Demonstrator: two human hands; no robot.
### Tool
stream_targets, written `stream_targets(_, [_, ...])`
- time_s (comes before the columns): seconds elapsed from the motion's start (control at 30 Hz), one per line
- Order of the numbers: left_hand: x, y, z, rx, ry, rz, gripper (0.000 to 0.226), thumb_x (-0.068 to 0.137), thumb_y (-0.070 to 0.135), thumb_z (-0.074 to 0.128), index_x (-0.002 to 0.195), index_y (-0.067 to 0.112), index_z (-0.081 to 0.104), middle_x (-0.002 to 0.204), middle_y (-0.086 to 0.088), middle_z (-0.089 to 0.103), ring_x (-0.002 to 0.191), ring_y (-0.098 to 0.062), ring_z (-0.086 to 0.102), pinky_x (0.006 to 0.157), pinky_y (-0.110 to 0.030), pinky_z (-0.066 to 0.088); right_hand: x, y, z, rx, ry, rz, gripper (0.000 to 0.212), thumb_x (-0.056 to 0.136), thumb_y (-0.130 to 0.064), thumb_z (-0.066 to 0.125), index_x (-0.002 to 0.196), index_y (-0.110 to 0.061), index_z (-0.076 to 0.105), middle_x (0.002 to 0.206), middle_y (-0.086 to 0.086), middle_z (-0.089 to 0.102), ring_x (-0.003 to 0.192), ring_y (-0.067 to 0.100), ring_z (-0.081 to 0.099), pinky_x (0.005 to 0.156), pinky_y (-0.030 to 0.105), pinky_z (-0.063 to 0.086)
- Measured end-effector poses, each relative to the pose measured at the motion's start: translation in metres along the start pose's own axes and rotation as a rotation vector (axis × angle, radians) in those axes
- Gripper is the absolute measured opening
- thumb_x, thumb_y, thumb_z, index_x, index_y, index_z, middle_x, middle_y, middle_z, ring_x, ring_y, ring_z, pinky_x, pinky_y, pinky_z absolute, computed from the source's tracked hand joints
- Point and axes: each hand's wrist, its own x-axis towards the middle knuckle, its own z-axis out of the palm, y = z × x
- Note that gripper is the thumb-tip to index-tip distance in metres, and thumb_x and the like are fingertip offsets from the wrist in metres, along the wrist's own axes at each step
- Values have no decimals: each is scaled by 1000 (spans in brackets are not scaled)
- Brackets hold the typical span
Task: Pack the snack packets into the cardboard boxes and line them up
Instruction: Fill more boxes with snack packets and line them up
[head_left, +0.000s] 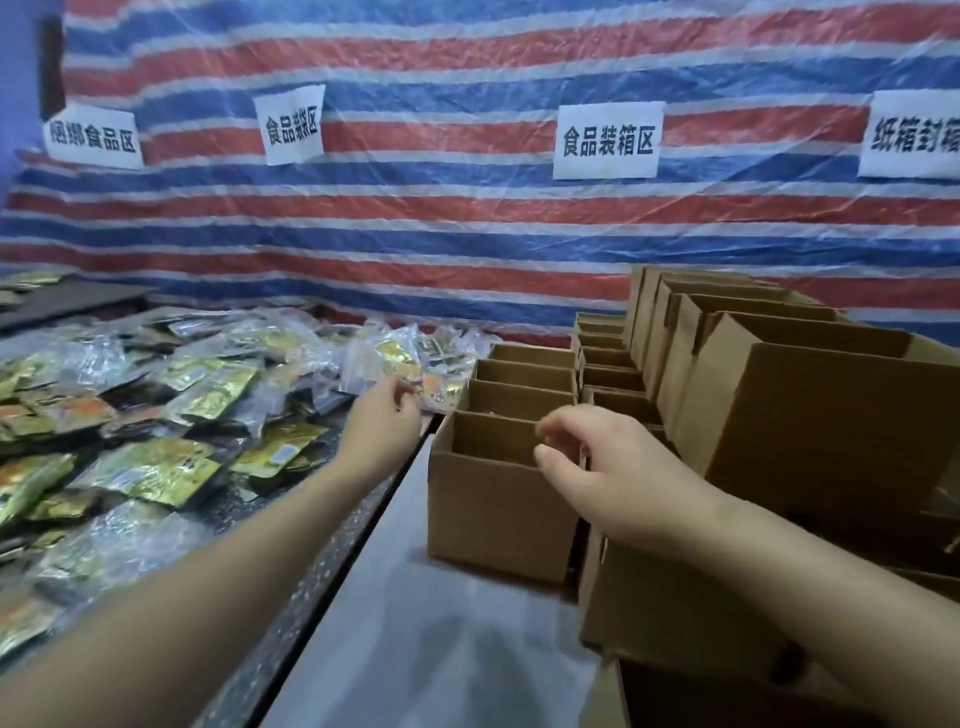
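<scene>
Your left hand (382, 415) reaches the clear bagged snack packets (415, 366) beside the row of open cardboard boxes (498, 499); whether it grips them is unclear. Your right hand (608, 467) hovers over the nearest box, fingers loosely curled, holding nothing.

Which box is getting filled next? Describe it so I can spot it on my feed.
Start at the striped tarp wall and come down to the column of small open cardboard boxes beside the snack packets. The box is the nearest in that column, under the right hand. Unlike its neighbours, its whole front face shows.
</scene>
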Motion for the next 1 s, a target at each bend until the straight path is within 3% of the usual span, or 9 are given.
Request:
stream_targets(0.1, [64,-35,19,225,-18,13,21,99,22,49,116,13,58,87,3,60,72,-9,56,57,-26,44,63,3,17,34,-3,-38,41,99,-43,55,138,-29,53,121,-15,56,107,1,54,84,17,46])
stream_targets(0.23, [135,-85,53,696,-164,128,39,95,28,52,131,14,49,126,-8,57,102,-24,58,79,-36,49,145,17,33,-9,0,-34,42,99,-41,56,138,-25,52,115,-13,53,94,1,51,69,13,38])
stream_targets(0.4, [197,-128,106,1157,-218,255,41,91,17,50,132,17,50,140,-8,49,119,-23,51,97,-41,45,206,42,50,-78,-64,-11,35,100,-39,54,129,-20,56,111,-6,57,89,8,54,69,21,42])
stream_targets(0.5, [215,-148,132,1227,-232,217,45,92,23,53,136,16,45,144,-10,46,127,-26,47,102,-42,43,223,47,67,-111,-123,-4,35,99,-43,54,125,-20,57,103,-5,56,79,2,49,62,17,39])
stream_targets(0.63, [223,-181,137,1274,-199,109,60,98,33,46,152,17,27,156,-10,35,139,-27,38,112,-45,32,232,44,89,-2,-157,36,21,100,-38,53,115,-23,55,98,-6,58,84,6,56,65,21,48])
stream_targets(0.73, [220,-188,121,1271,-139,175,45,94,25,52,138,21,45,130,1,58,114,-17,55,96,-35,44,230,37,95,35,-159,43,17,99,-36,53,110,-23,54,97,-7,58,85,9,57,65,24,49])
stream_targets(0.8, [210,-172,104,1119,-85,202,36,93,15,51,129,22,51,112,6,65,95,-14,60,86,-33,47,226,33,91,89,-137,57,12,99,-34,53,106,-24,56,96,-6,60,85,10,59,66,24,50])
stream_targets(0.93, [188,-113,58,828,49,301,26,87,-1,52,108,15,55,81,1,63,62,-18,50,51,-30,42,207,19,80,214,-103,128,12,99,-36,53,104,-26,58,97,-8,60,83,7,58,62,21,46])
stream_targets(1.0, [175,-87,31,724,93,300,21,90,-3,50,101,15,49,72,1,58,57,-21,54,46,-32,40,192,9,79,277,-134,175,22,98,-38,54,115,-24,58,101,-6,61,86,9,60,66,22,49])
